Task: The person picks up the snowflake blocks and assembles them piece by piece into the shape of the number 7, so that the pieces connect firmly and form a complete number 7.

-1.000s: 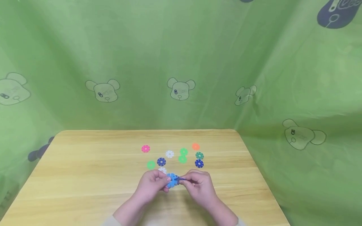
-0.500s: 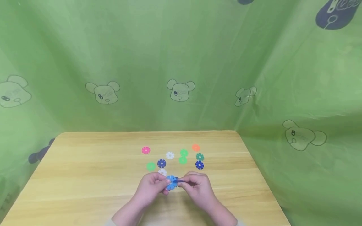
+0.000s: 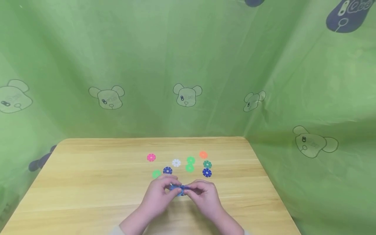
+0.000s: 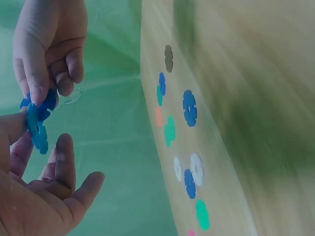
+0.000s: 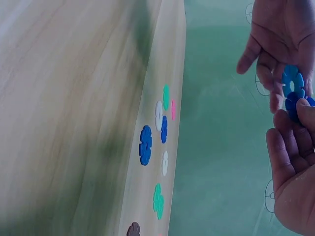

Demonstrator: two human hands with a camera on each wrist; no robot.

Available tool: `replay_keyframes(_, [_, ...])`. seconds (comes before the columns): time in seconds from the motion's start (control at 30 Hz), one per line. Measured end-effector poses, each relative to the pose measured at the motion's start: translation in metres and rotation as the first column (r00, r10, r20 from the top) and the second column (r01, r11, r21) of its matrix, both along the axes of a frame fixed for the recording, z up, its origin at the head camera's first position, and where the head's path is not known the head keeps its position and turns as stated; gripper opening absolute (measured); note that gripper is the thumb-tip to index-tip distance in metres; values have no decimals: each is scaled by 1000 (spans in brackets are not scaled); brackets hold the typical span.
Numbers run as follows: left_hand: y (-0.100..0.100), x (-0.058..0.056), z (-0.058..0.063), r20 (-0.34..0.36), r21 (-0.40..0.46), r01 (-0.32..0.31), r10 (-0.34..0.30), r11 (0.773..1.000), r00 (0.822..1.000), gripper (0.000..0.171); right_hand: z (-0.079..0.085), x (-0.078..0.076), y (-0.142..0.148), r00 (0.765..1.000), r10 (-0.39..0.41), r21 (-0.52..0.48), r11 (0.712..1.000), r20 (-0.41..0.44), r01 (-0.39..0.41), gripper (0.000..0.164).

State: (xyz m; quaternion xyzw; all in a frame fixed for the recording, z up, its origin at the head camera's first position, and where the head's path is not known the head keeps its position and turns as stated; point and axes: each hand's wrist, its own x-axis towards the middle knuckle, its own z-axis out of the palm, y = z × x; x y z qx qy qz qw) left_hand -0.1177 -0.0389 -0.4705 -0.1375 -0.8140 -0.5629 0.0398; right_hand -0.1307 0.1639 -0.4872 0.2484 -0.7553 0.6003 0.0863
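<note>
Above the table's near middle, both hands meet at notched plastic discs. My left hand pinches a light blue snowflake disc between thumb and fingers. The right hand pinches a dark blue snowflake disc at its right. The discs touch and stand at an angle to each other; the fingers cover how far their slots interlock. In the right wrist view, more dark blue shows behind the right thumb, and I cannot tell whether it is a separate disc.
Loose discs lie flat on the wooden table beyond the hands: pink, white, orange, teal, several green and blue ones. A brown disc shows in the left wrist view. Green curtain surrounds the table.
My left hand has shifted slightly right and turned the light blue disc from facing the camera to nearly edge-on. It now covers the nearer white disc. The right hand keeps its hold.
</note>
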Motion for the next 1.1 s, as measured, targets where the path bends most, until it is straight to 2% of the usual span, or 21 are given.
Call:
replay_keyframes(0.1, [2, 0, 2, -36, -71, -12, 10, 997, 999, 6, 1, 0, -3, 1000, 12, -15, 1000, 15, -12, 11])
replay_keyframes(0.23, [2, 1, 3, -36, -117, -15, 11, 993, 999, 3, 0, -1, -3, 999, 21, 2, 1000, 42, -21, 10])
replay_keyframes(0.33, [-1, -1, 3, -52, -143, -46, 39, 989, 998, 3, 1, -7, 1, 996, -43, 61, 997, 75, 39, 13])
replay_keyframes(0.43, [-7, -4, 2, -76, -161, -106, 95, 981, 993, 3, 1, -18, 9, 983, -164, 164, 975, 88, 148, 17])
replay_keyframes(0.53, [-13, -8, 0, -86, -167, -157, 145, 973, 986, 5, 0, -30, 16, 963, -264, 303, 924, 56, 236, 17])
replay_keyframes(0.67, [-17, -10, -2, -53, -159, -175, 169, 972, 984, 5, -10, -41, 21, 960, -281, 504, 826, -19, 252, 22])
replay_keyframes(0.77, [-18, -11, -3, -31, -152, -171, 168, 973, 985, 3, -19, -45, 20, 969, -244, 625, 752, -34, 211, 30])
replay_keyframes(0.87, [-18, -11, -4, -28, -149, -171, 169, 974, 985, 4, -26, -48, 16, 979, -202, 710, 688, -10, 150, 38])
replay_keyframes(1.1, [-21, -9, -5, -16, -135, -174, 173, 975, 985, 4, -38, -52, 4, 990, -135, 808, 588, 36, 50, 48])
